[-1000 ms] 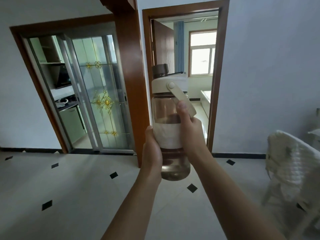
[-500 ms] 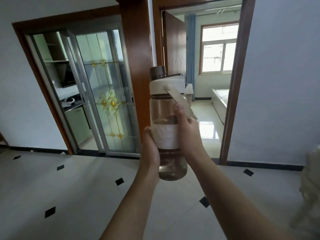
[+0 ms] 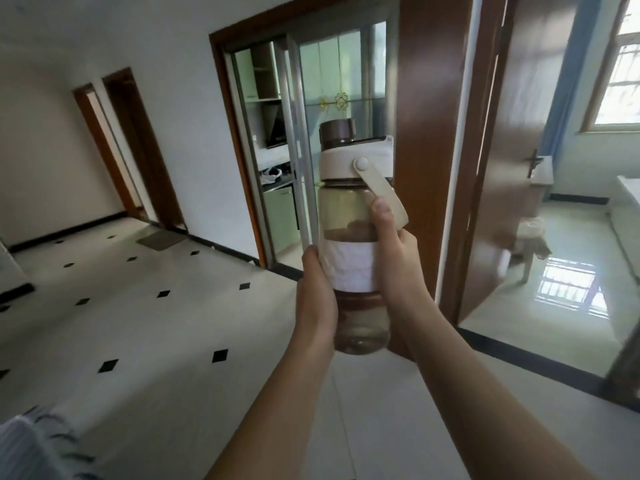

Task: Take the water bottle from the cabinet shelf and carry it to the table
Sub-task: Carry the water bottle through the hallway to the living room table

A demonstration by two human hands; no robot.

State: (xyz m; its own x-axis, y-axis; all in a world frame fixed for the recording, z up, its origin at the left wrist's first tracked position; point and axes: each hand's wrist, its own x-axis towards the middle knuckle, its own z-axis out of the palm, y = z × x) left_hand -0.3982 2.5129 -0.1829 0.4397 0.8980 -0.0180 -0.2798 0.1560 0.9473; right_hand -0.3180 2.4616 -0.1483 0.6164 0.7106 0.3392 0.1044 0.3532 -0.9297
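Gripping the water bottle [image 3: 349,237] between our left hand [image 3: 317,299] and right hand [image 3: 394,258], we hide its sides. Fingers wrapped behind stay unseen. Upright, smoky, brown-capped, white-sleeved.

Left hand [image 3: 317,292] fingers wrap behind water bottle [image 3: 353,244], out of sight; only thumb side shows. Right hand [image 3: 394,258] palm and fingers hidden behind bottle too, thumb alone visible on front. Back of bottle unseen. Window [image 3: 620,60] cut by right edge. Striped fabric [image 3: 31,445] at lower left corner cropped by frame, possibly sleeve, cannot tell. Small items on kitchen counter [image 3: 273,174] too small to identify. Stool [image 3: 530,244] in far room blurred.
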